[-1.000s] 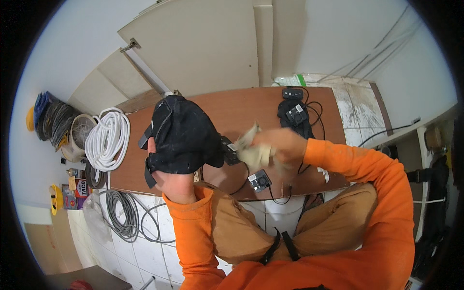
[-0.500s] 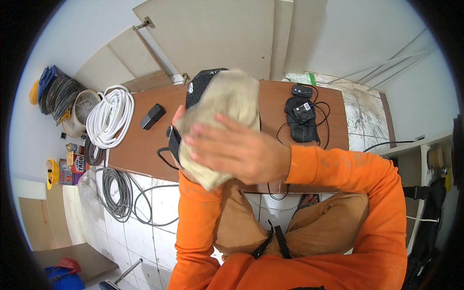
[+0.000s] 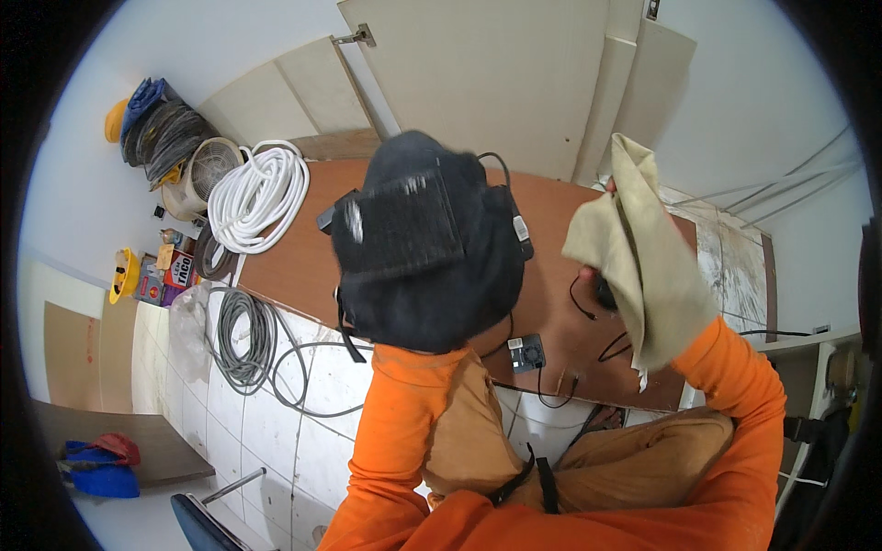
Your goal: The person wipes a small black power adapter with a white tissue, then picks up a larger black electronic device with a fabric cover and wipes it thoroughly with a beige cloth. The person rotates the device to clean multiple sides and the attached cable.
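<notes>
A black fabric cap (image 3: pixel 413 303) with a worn rectangular hook-and-loop patch (image 3: pixel 404 225) on top is held up above the brown board. My left forearm reaches to its near edge; my left hand is hidden under the cap, so its fingers do not show. A small black device (image 3: pixel 522 237) with a pale label sits at the cap's right side, with a cable looping above it. To the right, my right hand (image 3: pixel 590 274) grips a folded beige cloth (image 3: pixel 634 248), which covers most of the hand and wrist. The cloth is apart from the cap.
On the brown board (image 3: pixel 294 280) lie a small dark device with a fan (image 3: pixel 527 353) and several black cables. A coiled white hose (image 3: pixel 262 197) is at the left, a grey cable coil (image 3: pixel 246 340) on the tiles. Beige panels (image 3: pixel 478 83) stand behind.
My right hand has lifted the beige cloth off the cap and carried it to the right, uncovering the patch. The view has shifted, and the cloth now covers where the black pouch lay.
</notes>
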Demonstrator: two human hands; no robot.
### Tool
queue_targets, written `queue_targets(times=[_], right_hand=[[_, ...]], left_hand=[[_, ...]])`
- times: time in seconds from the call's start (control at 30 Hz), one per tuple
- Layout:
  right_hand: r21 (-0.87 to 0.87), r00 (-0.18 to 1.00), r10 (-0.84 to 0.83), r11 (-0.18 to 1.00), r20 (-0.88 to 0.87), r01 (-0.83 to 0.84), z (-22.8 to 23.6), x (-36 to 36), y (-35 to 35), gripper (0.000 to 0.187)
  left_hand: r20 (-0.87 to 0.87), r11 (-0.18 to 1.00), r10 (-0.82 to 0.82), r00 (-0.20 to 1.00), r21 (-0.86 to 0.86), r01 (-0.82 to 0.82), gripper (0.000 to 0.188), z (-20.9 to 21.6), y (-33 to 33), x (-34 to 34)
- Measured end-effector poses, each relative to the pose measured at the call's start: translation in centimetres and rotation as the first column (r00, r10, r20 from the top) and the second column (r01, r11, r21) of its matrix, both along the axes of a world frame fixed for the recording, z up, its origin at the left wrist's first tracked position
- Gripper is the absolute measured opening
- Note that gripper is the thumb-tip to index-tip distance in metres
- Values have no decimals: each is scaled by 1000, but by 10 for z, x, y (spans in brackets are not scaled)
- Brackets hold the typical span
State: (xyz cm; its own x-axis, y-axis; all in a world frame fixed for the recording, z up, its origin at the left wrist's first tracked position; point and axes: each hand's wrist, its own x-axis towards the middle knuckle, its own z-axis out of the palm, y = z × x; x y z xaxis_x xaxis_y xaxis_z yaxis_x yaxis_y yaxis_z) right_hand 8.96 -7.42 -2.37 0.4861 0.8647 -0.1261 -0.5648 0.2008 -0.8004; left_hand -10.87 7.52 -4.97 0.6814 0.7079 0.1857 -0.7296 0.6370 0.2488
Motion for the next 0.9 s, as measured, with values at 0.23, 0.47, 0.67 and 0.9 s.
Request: queue_targets(times=[0.23,0.47,0.67,0.9], right_hand=[[124,968,100,990,-231,-73,2,11,9,35],[20,983,75,997,168,-80,5,-15,17,34],[124,475,123,881,871,-456,16,-54,-3,44],[-42,-61,20,927,998,-372,25,-51,0,69]], left_hand=[[-48,977,-209,977,35,211,37,-3,-26,-15],[-76,960,-245,967,118,253,35,-24,-45,-12],[-284,919,-189,940,286,271,33,-26,-34,-37],[-457,844,2,889,478,243,31,-20,-29,-34]])
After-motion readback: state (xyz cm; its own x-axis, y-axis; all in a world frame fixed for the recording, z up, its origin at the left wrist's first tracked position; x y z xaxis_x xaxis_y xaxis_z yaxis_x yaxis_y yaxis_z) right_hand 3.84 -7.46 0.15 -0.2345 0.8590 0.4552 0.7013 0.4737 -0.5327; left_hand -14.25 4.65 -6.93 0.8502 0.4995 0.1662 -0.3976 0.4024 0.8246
